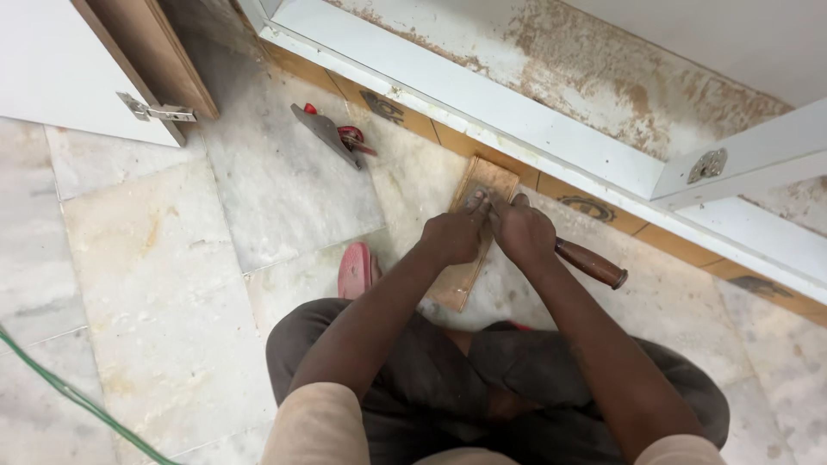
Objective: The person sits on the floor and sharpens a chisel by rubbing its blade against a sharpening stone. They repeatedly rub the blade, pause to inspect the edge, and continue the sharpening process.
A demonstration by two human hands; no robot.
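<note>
A tan rectangular flat block (483,182), like a sharpening stone, lies on the marble floor in front of my knees. My left hand (453,234) presses its fingertips down on the block's upper half. Right beside it, my right hand (522,231) grips a tool with a dark brown wooden handle (591,263) that sticks out to the right. The tool's working end is hidden under my fingers against the block. Both forearms reach forward from my lap.
A grey metal tool with red parts (329,136) lies on the floor behind the block. A white cabinet frame (482,99) with a hinge (707,165) runs along the back. A wooden door panel (146,52) stands at left, a red sandal (354,269) by my knee, a green cable (77,398) lower left.
</note>
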